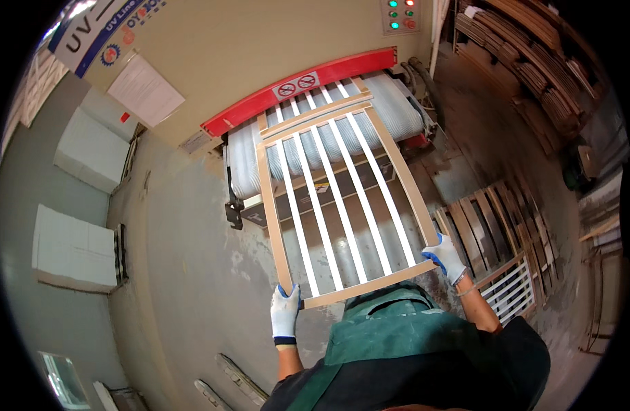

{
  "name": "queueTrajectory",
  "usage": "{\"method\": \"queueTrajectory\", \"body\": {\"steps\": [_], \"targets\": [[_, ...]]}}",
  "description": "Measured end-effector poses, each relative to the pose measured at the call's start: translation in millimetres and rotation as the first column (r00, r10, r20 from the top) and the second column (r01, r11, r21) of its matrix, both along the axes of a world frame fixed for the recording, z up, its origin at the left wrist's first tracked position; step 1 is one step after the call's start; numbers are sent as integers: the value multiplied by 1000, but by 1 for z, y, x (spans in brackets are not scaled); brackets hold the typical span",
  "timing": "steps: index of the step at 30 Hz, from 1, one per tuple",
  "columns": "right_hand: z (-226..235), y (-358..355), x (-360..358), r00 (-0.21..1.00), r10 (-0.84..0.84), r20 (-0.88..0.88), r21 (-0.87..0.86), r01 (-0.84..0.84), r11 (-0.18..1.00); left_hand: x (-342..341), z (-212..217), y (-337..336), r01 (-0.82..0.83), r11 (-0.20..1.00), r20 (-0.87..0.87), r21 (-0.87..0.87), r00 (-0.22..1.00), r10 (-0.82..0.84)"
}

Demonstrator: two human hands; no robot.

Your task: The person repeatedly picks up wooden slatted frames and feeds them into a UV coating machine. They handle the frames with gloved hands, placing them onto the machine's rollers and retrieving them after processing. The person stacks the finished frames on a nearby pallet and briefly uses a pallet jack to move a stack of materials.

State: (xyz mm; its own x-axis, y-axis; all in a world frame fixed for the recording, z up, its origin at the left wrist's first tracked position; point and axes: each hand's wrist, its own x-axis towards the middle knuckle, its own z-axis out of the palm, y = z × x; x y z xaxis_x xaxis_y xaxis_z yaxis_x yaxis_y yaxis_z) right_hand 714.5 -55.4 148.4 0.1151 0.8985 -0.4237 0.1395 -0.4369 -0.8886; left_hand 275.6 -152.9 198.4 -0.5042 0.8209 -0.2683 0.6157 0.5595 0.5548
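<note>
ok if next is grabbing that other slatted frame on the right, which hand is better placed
Right, likely. The right hand is nearer the other slatted frame; the left hand is across the held frame. Both grip its near corners, so the right would release first.

One fisheye view looks down from head height onto the nearby slatted frame (339, 203).

Slatted frame (339, 205): between left hand (285, 315) at near left corner and right hand (447, 257) at near right corner; far end over conveyor belt (397, 109). Second frame (317, 113): directly beyond, partly beneath guard bar (349, 68). Left: two stacks, near (75, 246) and far (89, 154). Right: slatted panel (510, 294), beside a row of boards (489, 216); piled boards (534, 48) farther off.
</note>
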Motion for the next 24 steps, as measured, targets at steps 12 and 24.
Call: {"method": "queueTrajectory", "body": {"steps": [12, 24], "targets": [[26, 55, -7, 984, 96, -152, -13, -99, 995, -18, -7, 51, 248, 968, -298, -30, 923, -245], [-12, 34, 6, 804, -228, -549, -67, 229, 971, -37, -17, 111, 74, 997, -11, -28, 997, -75]]}}
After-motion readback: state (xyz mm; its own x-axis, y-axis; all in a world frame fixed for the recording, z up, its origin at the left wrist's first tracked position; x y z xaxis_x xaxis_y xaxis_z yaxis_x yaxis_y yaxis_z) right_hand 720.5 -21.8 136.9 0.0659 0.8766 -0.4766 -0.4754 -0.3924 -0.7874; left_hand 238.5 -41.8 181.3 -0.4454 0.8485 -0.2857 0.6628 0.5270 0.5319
